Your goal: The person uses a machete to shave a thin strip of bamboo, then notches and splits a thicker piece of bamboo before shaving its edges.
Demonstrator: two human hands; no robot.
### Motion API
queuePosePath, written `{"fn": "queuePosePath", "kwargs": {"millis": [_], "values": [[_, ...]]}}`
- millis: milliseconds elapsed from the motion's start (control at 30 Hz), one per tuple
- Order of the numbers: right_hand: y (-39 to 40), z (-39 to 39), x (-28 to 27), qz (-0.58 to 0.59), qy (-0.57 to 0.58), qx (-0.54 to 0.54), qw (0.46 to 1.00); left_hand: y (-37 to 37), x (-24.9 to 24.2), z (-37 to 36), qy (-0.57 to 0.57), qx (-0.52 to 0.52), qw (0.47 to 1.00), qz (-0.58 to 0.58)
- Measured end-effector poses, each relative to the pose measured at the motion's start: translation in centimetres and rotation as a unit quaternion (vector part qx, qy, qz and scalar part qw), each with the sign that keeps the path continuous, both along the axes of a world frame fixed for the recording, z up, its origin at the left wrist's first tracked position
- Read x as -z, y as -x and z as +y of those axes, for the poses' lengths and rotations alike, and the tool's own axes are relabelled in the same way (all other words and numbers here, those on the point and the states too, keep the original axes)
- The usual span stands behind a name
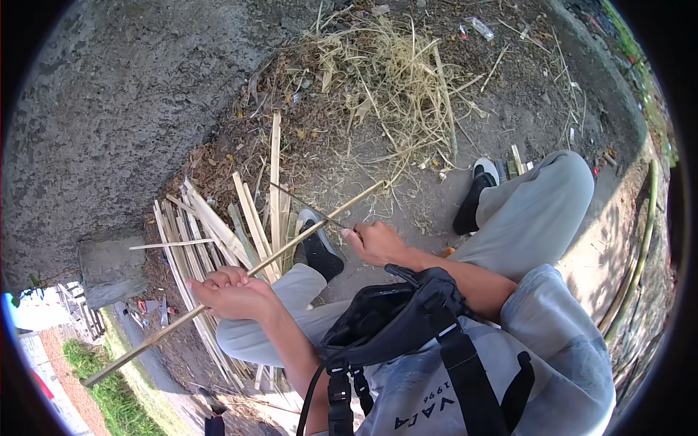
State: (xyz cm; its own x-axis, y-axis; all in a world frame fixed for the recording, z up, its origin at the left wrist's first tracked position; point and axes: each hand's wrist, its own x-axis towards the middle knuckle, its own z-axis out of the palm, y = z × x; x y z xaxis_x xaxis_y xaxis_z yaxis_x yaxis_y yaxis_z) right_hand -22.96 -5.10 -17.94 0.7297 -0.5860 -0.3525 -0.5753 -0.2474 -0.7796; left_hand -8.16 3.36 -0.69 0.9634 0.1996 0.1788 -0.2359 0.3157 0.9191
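Observation:
My left hand (pixel 234 292) is closed around a long bamboo strip (pixel 294 242), which slants from the lower left up to the ground between my feet. In my right hand (pixel 376 243) is a knife (pixel 299 200), its thin dark blade pointing up and left. The blade crosses the strip a little beyond my left hand. Most of the knife's handle is hidden in my fingers. Beside my left leg lies a pile of split bamboo strips (pixel 190 227), some of them under the held strip.
Curly bamboo shavings (pixel 392 80) are heaped on the dirt ahead. A rough concrete wall (pixel 131 123) rises at the left. My shoes (pixel 320 251) are planted on both sides, and a black bag (pixel 389 312) hangs at my waist. Green poles (pixel 640 254) lie at the right.

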Motion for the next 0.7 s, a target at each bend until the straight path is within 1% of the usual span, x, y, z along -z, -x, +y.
{"fn": "queuePosePath", "kwargs": {"millis": [33,133,200,233,333,367,400,433,500,533,600,633,700], "values": [[-0.2,0.4,-1.0,-0.037,0.013,-0.032,0.999,0.1,0.0,0.1,-0.008,-0.001,1.0,0.002],[-0.2,0.8,1.2,-0.075,0.044,-0.016,0.996,0.4,-0.1,-0.1,-0.01,0.006,1.0,-0.001],[1.1,-0.7,6.3,0.042,-0.003,0.043,0.998,-0.1,-0.1,0.0,-0.012,0.0,1.0,0.004],[1.5,-1.9,8.0,0.099,-0.021,0.075,0.992,-0.1,-0.4,-0.4,-0.014,0.003,1.0,0.005],[1.5,-2.6,7.3,0.095,-0.033,0.081,0.992,0.1,-1.0,-1.3,-0.014,0.024,1.0,0.001],[1.3,-2.0,6.9,0.049,-0.022,0.073,0.996,0.3,-0.9,-1.6,-0.008,0.031,0.999,-0.002],[0.7,-1.2,4.4,0.004,-0.011,0.061,0.998,0.5,-0.8,-1.6,-0.003,0.034,0.999,-0.004],[0.1,-0.8,2.3,-0.041,0.0,0.046,0.998,0.3,-0.5,-1.3,0.012,0.063,0.998,-0.012],[-0.3,-0.8,-1.0,-0.096,-0.004,0.001,0.995,-0.1,0.3,-0.3,0.039,0.117,0.992,-0.029],[-0.4,-0.5,-1.7,-0.123,-0.01,-0.019,0.992,-0.1,0.4,0.4,0.063,0.163,0.984,-0.028],[-0.1,-0.7,-1.0,-0.119,0.007,-0.028,0.992,-0.4,0.3,0.9,0.113,0.261,0.958,-0.027],[0.3,-0.9,-0.5,-0.117,0.018,-0.031,0.993,-0.6,0.3,0.9,0.112,0.286,0.951,-0.038],[0.7,-0.8,2.3,-0.048,0.014,0.032,0.998,-0.8,0.3,0.8,0.112,0.334,0.934,-0.057]]}}
